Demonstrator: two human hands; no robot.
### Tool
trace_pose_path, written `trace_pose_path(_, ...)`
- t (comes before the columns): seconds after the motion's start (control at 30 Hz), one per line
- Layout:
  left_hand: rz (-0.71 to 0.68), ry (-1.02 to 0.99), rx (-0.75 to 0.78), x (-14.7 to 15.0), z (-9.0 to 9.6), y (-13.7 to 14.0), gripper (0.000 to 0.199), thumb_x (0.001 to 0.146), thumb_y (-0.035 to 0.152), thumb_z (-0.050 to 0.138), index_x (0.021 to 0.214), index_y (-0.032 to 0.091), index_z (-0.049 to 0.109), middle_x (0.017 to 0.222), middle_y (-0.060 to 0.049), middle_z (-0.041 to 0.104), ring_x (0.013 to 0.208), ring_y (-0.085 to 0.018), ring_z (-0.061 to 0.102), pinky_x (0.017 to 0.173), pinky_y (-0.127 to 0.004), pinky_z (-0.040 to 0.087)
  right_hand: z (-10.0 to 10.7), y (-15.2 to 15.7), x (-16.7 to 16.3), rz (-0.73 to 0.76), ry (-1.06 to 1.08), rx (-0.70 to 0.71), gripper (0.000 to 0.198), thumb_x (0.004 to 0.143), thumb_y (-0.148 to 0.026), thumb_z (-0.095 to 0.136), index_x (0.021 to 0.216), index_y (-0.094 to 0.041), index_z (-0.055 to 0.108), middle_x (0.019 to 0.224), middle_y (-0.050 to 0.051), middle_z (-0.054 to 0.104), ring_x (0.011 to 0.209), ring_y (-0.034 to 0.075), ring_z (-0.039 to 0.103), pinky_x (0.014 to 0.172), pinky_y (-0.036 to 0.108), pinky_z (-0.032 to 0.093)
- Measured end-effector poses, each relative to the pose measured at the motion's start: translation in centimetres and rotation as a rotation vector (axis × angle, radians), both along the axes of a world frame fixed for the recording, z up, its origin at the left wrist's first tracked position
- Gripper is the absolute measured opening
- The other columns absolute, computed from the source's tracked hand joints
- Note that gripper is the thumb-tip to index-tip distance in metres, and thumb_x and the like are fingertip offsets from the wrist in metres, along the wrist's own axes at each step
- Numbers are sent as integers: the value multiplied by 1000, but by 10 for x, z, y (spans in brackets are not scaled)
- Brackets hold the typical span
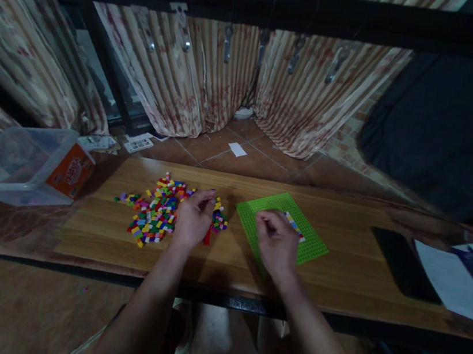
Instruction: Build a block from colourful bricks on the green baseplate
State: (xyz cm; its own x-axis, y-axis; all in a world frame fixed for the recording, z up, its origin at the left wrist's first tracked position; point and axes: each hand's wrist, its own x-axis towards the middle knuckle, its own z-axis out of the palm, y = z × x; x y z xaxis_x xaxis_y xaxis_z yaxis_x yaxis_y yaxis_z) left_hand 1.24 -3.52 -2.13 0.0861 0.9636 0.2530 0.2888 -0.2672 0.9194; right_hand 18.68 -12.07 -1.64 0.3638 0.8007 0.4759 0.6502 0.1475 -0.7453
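Observation:
Over the right side of a pile of small, many-coloured toy bricks is my left hand, its fingers pinched together. A dark speck shows at the fingertips, too small to name. My right hand hovers over a green studded baseplate, fingers curled and thumb against them; whatever they hold, if anything, is hidden. Beside that hand, a short row of white, blue, yellow and red bricks sits on the plate, partly covered by the hand. A red piece lies just right of my left wrist.
A clear plastic bin with an orange label stands left of the wooden board. On the right lie a black flat object and white paper. A dark bar crosses above, with curtains behind.

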Motion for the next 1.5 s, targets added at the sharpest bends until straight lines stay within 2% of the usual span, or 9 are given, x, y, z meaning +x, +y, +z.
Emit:
trace_pose_path(0.1, -28, -4, 8, 7, -1, -3, 24, 83, 20, 56, 103, 14, 69, 100, -9, 73, 92, -19, 68, 87, -33, 54, -2, -2, 42, -183, 71, -48, 25, 85, -36, 53, 90, -17, 69, 89, 7, 69, 69, 17, 63, 66, 30, 51)
trace_pose_path(0.17, -87, 14, 18, 14, -2, -9, 25, 83, 20, 56, 104, 15, 69, 99, -9, 72, 90, -18, 68, 84, -32, 54, -5, -4, 66, -254, 60, -185, 32, 82, -40, 54, 93, -15, 71, 88, 10, 71, 65, 18, 64, 62, 31, 50)
trace_pose_path(0.4, -444, 188, -114, 59, -4, -50, 58, 77, 29, 66, 132, 17, 51, 96, -4, 69, 68, -13, 63, 66, -28, 53, -14, -10, 93, -197, -129, -461, 44, 87, -40, 43, 108, -12, 70, 93, 14, 74, 78, 24, 68, 71, 35, 50)
trace_pose_path(0.53, -452, 300, -203, 84, -8, -66, 78, 68, 36, 75, 137, 18, 44, 98, -5, 67, 80, -18, 64, 73, -31, 53, -13, -10, 91, -169, -145, -537, 43, 87, -38, 44, 110, -12, 68, 98, 15, 74, 83, 26, 69, 74, 36, 50)
trace_pose_path(0.77, -414, 439, -150, 92, -4, -60, 73, 71, 29, 66, 139, 20, 42, 113, -9, 62, 90, -21, 63, 85, -34, 53, -18, -20, 99, -169, -240, -627, 42, 85, -42, 45, 108, -16, 68, 86, 12, 75, 70, 25, 68, 64, 34, 49)
trace_pose_path(1.0, -474, 440, -81, 81, -2, -54, 67, 71, 26, 60, 136, 17, 46, 105, -10, 63, 85, -21, 63, 79, -32, 55, -26, -18, 106, -206, -251, -655, 52, 82, -58, 45, 109, -19, 68, 87, 15, 73, 70, 32, 68, 64, 44, 51)
trace_pose_path(1.2, -499, 398, -51, 78, -6, -58, 56, 71, 19, 56, 127, 15, 54, 104, -9, 66, 88, -19, 64, 81, -29, 55, -7, 7, 86, -247, -375, -372, 60, 88, -59, 35, 122, -15, 59, 119, 21, 62, 106, 37, 62, 86, 52, 50)
trace_pose_path(1.37, -432, 389, -63, 70, -4, -62, 44, 76, 14, 49, 119, 16, 61, 104, -7, 70, 94, -19, 66, 88, -29, 54, 5, 21, 64, -215, -504, -207, 61, 91, -56, 34, 136, -17, 48, 140, 22, 49, 132, 38, 44, 103, 58, 38)
trace_pose_path(1.5, -306, 369, -58, 57, 5, -58, 43, 81, 17, 46, 121, 16, 62, 103, -6, 72, 92, -20, 67, 89, -32, 55, -15, 25, 57, -171, -600, -303, 63, 91, -56, 33, 141, -18, 43, 145, 26, 44, 139, 43, 33, 101, 74, 26)
